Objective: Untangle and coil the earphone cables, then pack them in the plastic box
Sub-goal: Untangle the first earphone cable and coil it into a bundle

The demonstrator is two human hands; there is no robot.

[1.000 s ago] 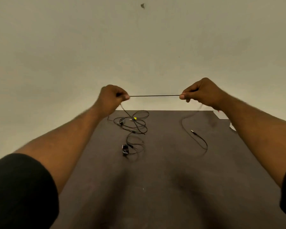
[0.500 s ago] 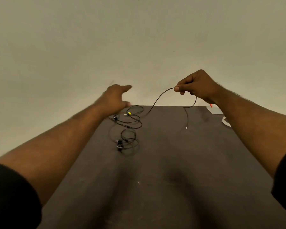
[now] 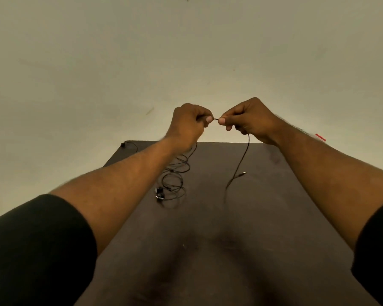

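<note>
The dark table (image 3: 219, 250) is running away from the person to a far edge just below the hands, and most of its top is lying bare, with wide room in the near half and down the middle between the two forearms. Its left far corner is showing beyond the left forearm, and a small black piece (image 3: 123, 145) with a thin wire is sitting there. One cable (image 3: 241, 160) is in play: two earbuds (image 3: 159, 193) are lying together at its near end, several loose loops (image 3: 175, 173) are piling up beyond them, and one plug (image 3: 243, 172) is resting on the table to the right. Both hands are being held up above the far edge, knuckles up, nearly touching. The left hand (image 3: 189, 127) and the right hand (image 3: 248, 120) are each pinching the cable between thumb and forefinger, a very short stretch showing between them. The box is not showing.
</note>
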